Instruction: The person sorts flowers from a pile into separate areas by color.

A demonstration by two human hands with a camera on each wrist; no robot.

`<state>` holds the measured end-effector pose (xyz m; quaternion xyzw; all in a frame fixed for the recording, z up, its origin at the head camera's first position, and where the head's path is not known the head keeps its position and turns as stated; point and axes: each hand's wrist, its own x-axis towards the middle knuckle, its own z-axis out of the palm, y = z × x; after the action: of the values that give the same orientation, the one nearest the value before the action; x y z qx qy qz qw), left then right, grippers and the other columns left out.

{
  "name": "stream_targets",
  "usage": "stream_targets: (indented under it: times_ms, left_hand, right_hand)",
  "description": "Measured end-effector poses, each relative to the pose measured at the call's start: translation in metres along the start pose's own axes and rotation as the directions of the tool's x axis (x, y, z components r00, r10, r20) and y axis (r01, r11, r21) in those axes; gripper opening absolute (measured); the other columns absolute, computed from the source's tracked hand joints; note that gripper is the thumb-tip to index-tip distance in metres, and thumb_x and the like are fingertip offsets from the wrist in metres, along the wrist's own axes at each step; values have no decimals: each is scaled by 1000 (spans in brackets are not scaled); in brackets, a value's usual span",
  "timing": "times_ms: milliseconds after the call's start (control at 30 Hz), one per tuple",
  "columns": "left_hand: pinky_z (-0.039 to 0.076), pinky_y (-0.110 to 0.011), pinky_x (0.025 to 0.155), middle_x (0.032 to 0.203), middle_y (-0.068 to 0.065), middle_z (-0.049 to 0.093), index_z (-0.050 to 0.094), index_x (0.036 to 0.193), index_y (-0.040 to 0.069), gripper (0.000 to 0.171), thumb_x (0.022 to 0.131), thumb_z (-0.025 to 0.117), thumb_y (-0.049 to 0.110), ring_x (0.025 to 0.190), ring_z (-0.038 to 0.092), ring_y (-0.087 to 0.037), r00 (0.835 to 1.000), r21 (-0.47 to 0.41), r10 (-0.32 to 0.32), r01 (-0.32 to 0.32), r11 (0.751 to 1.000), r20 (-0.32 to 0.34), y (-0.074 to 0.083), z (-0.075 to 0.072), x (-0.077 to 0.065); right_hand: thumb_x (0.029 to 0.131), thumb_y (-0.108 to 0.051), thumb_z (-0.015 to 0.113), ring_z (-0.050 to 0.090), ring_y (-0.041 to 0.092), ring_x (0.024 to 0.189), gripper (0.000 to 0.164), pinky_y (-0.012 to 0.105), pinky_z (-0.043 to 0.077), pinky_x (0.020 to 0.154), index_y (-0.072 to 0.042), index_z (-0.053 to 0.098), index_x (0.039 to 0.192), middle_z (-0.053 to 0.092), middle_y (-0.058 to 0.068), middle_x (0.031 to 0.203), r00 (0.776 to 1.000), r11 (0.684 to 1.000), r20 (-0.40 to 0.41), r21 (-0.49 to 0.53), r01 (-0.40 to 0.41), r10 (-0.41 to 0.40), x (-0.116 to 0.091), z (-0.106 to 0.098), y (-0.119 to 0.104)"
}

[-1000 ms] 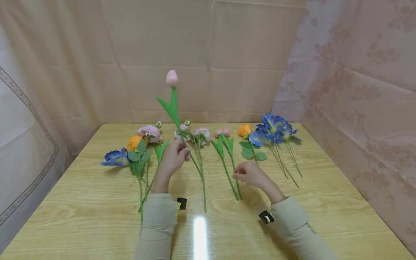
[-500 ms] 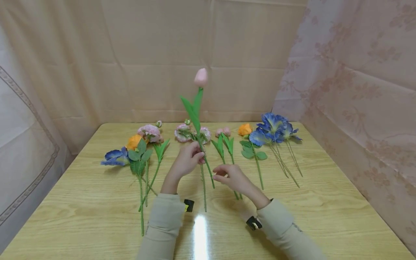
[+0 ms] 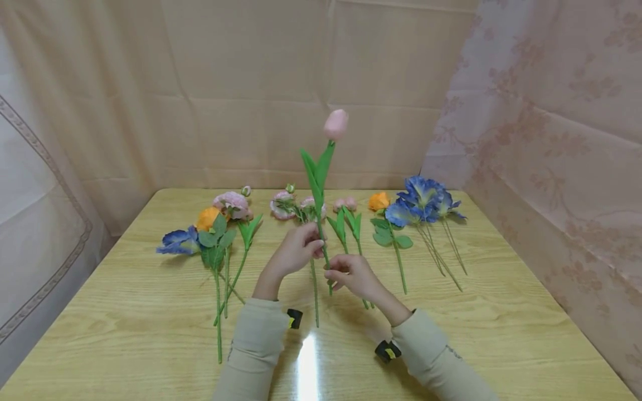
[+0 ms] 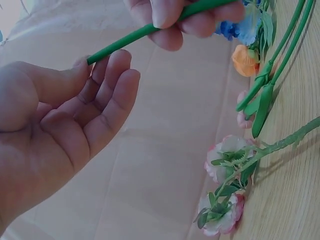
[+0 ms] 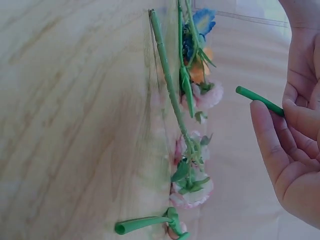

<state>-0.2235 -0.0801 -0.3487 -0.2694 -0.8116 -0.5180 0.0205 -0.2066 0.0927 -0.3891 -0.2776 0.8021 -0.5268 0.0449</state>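
Note:
A pink tulip stands nearly upright above the middle of the table, its green leaves below the bloom. My left hand pinches its stem under the leaves. Lower down, my right hand pinches the same stem between thumb and fingers, with a short end poking out below. Both hands also meet on the green stem in the left wrist view. Behind the hands lies a stem with pink-white flowers. Two more pink tulips lie just right of them.
At the left lie a blue flower, an orange rose, a pink flower and a tulip stem. Another orange rose and several blue flowers lie at the right. Cloth curtains surround the wooden table.
The left hand has carried the tulip rightward from over the left flowers to the middle. The right hand has moved left and taken hold of the lower stem.

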Motion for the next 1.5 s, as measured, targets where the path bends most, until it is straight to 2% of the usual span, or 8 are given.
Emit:
stream_targets:
  times_ms: [200,433,733,933,1167,1300,1433,1500]
  left_hand:
    - [50,-32,62,75,-13,59,54,90,-3,7,90,51,2,69,60,-28,999,-13,-18,18,1000,35,-1,0,0]
    - [47,-29,60,75,-4,60,57,99,-2,16,91,51,11,64,57,-15,992,65,-72,65,996,102,0,0,-1]
    - [47,-28,58,74,-4,58,57,98,0,16,91,52,14,65,58,-18,980,85,-105,91,992,170,-4,0,-3]
    - [46,-27,59,75,-4,58,58,99,0,20,92,52,18,71,60,-30,968,127,-141,116,985,208,-4,-1,-3]
    - [47,-27,60,77,-5,59,58,99,-1,19,92,51,15,69,60,-29,961,141,-127,94,985,244,-4,-2,-4]
    - [46,-27,60,76,-4,59,57,101,-1,20,91,51,16,69,60,-30,958,147,-128,92,985,258,-5,-2,-5]
    - [46,-27,59,75,-3,59,57,101,-1,21,91,51,16,66,60,-25,954,155,-138,99,983,265,-5,-2,-5]
    - [45,-27,59,75,-3,59,58,101,-1,21,91,51,17,64,59,-23,953,158,-141,101,982,269,-5,-2,-5]
  right_hand:
    - [85,4,57,61,30,71,11,30,52,55,15,58,89,60,18,80,1000,1000,-30,25,-7,8,-1,-1,5]
    - [84,2,59,61,26,64,9,30,52,54,11,59,84,60,16,76,994,999,-94,14,-53,54,-5,-6,9]
    - [82,1,61,60,28,55,9,36,52,51,9,59,79,59,15,66,973,990,-195,-47,-134,123,-8,-17,14]
    - [80,0,64,58,32,49,11,40,51,49,4,58,71,55,8,53,945,964,-254,-118,-240,204,-9,-29,18]
    - [79,2,64,59,23,48,11,34,51,49,6,55,73,56,9,58,910,922,-276,-145,-358,310,-9,-41,24]
    - [78,3,64,58,19,47,12,33,51,48,5,54,72,56,10,60,889,887,-269,-178,-425,372,-10,-47,27]
    - [78,2,65,56,16,46,16,33,51,48,2,53,66,55,9,57,877,858,-243,-219,-465,414,-10,-49,29]
    - [78,2,65,56,16,45,20,33,51,48,1,52,63,55,8,54,880,852,-229,-240,-464,415,-10,-50,30]
